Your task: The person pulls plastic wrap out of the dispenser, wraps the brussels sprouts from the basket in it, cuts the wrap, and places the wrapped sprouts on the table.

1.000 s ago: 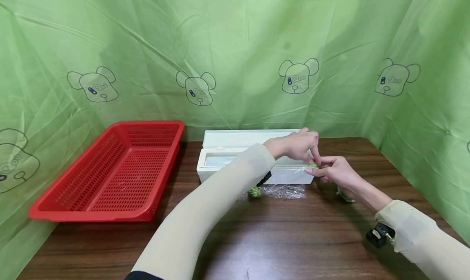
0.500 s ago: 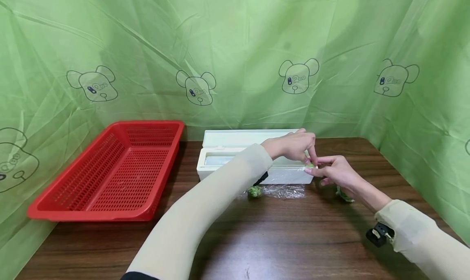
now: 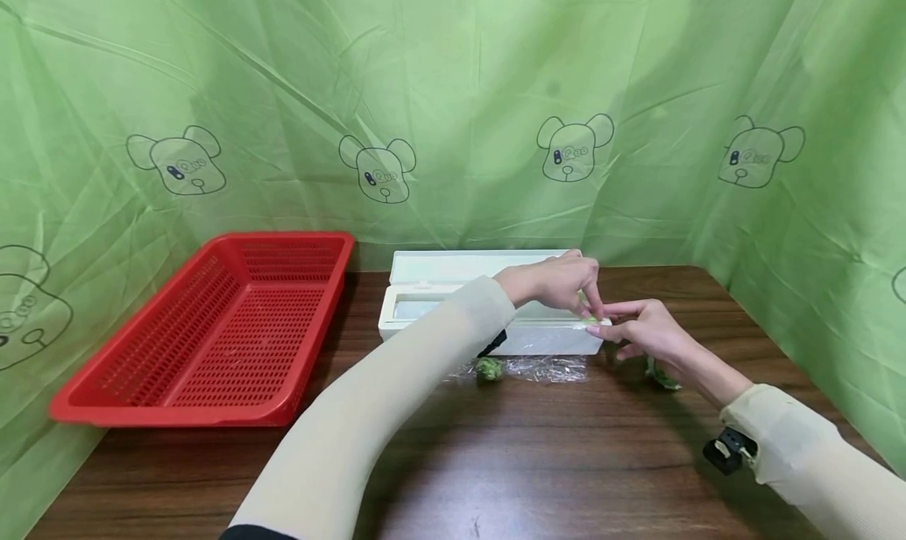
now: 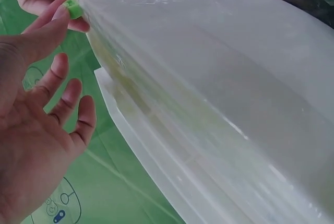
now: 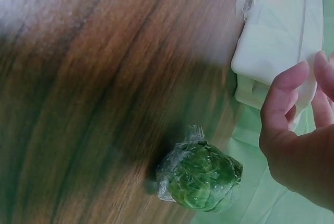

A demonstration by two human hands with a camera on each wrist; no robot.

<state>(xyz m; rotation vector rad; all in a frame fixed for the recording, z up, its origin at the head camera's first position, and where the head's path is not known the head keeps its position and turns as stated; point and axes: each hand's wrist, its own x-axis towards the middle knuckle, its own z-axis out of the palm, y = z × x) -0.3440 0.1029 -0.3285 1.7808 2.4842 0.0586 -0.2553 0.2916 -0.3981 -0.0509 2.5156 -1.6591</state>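
Note:
A white cling film dispenser (image 3: 552, 339) lies across the table with its lid raised behind it. Clear film stretches over its front, seen close in the left wrist view. Reaching across, my left hand (image 3: 555, 281) pinches a small bright green slide cutter (image 4: 73, 9) near the dispenser's right end, other fingers spread. My right hand (image 3: 647, 332) grips that same end between thumb and forefinger. In front of the dispenser, a green leafy vegetable (image 3: 489, 369) sits on a crinkled strip of cling film (image 3: 548, 369). Below my right hand is a film-wrapped green vegetable (image 5: 201, 177).
A red plastic basket (image 3: 283, 414) with slotted sides stands on the left of the brown wooden table (image 3: 538, 461). Green curtain (image 3: 467, 68) with bear-head drawings hangs behind and along both sides. My left forearm crosses over the dispenser's left part.
My left hand has slid a little to the left along the dispenser with the green slide cutter. The right hand has stayed at the right end.

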